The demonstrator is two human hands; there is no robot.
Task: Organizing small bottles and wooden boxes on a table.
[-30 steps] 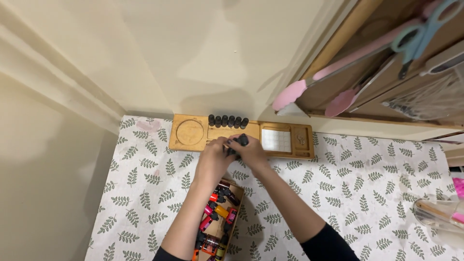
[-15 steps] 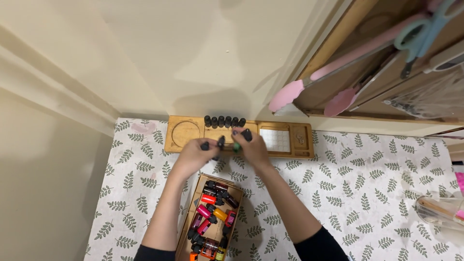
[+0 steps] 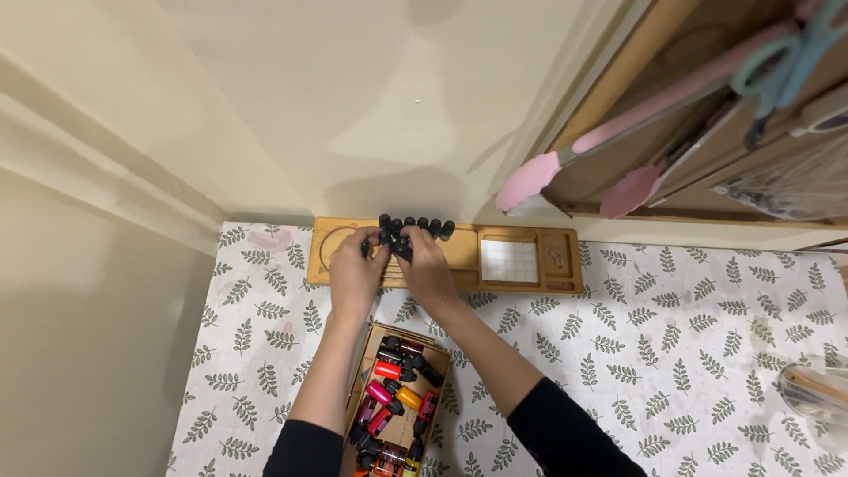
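You're in a home, at a small craft or beauty corner set against a plain cream wall (image 3: 353,97). The bench (image 3: 707,353) wears a white cloth printed with green leaves. At 12 o'clock a bamboo organiser (image 3: 521,261) lies along the wall. At 6 o'clock sits a box (image 3: 375,349) of coloured polish bottles (image 3: 389,393). At 2 o'clock, pink tongs (image 3: 565,159) and scissors (image 3: 786,66) hang from a wooden shelf (image 3: 618,97).

Small black-capped bottles (image 3: 415,228) stood upright in a row along the back of a long wooden tray (image 3: 495,261) against the wall.
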